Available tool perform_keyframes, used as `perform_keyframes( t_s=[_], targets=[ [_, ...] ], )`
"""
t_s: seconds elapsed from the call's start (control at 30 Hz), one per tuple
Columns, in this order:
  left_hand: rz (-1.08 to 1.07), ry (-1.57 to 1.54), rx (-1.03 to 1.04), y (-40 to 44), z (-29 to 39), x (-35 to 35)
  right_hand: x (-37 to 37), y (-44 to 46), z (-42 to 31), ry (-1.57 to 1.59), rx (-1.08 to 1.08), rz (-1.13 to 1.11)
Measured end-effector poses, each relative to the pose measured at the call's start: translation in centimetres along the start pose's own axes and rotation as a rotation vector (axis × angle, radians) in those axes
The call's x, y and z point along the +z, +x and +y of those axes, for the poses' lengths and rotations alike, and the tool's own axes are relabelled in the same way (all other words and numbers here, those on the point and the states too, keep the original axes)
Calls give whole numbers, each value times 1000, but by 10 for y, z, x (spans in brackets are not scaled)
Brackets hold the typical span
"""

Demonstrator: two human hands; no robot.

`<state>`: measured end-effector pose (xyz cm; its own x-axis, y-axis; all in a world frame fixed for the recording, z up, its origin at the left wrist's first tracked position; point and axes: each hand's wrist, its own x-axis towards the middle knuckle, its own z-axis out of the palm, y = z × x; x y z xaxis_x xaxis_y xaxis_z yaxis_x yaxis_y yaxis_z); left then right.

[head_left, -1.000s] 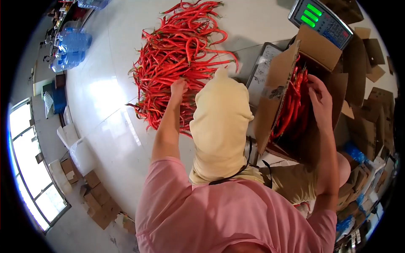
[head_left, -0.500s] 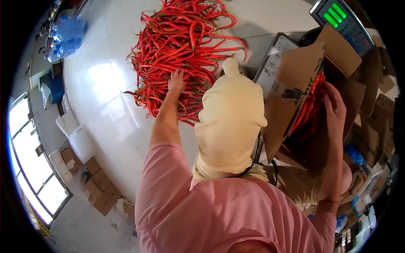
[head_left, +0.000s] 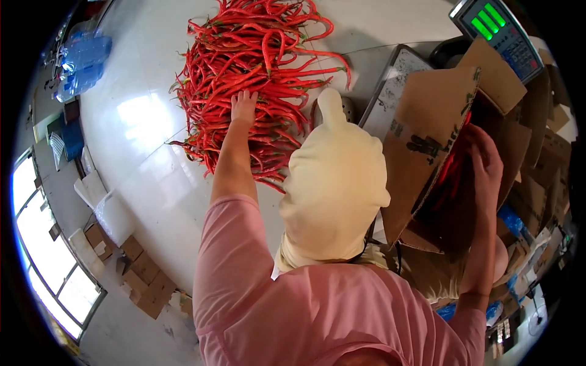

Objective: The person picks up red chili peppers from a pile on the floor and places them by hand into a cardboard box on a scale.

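Observation:
A big heap of long red chili peppers lies on the pale tiled floor. My left hand rests on top of it, palm down, with fingers stretched out and apart over the chilies. On the right, more red chilies show inside a tilted, open cardboard box. My right hand reaches into that box beside them, its fingers loosely bent and apart; the fingertips are partly hard to see. Between my hands, a knee in cream cloth covers part of the heap's right edge.
The box stands against a scale platform, and the scale's display glows green behind it. Flattened cardboard and blue plastic lie at right. Clear water bottles and small cardboard boxes stand along the left wall.
The view has shifted slightly, so the heap appears farther left. My left hand stays on the chilies, a little higher in view. My right hand remains in the box, and fewer chilies show there.

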<state>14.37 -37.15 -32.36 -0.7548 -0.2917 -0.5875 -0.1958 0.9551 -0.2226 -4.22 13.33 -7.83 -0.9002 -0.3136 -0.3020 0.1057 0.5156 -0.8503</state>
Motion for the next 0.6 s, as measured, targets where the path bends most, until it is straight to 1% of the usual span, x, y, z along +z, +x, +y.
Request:
perform_keyframes(
  t_s=[0.07, 0.17, 0.27, 0.37, 0.47, 0.5, 0.6],
  targets=[
    [-16, 51, 8, 1, 1, -6, 0, 0, -1, 14, 13, -2],
    [25, 34, 71, 6, -7, 6, 1, 1, -2, -13, 33, 21],
    [107, -113, -47, 14, -13, 12, 3, 1, -5, -11, 54, 31],
    [296, -534, -216, 27, -20, 9, 3, 1, -5, -49, 50, 9],
    [183, -450, -188, 36, -20, -10, 1, 4, 1, -23, 58, -3],
    [125, -333, -197, 37, -14, -18, 0, 4, 4, -28, 57, -7],
    [16, -188, -211, 48, -11, -19, 0, 5, 6, -25, 50, -9]
  ],
)
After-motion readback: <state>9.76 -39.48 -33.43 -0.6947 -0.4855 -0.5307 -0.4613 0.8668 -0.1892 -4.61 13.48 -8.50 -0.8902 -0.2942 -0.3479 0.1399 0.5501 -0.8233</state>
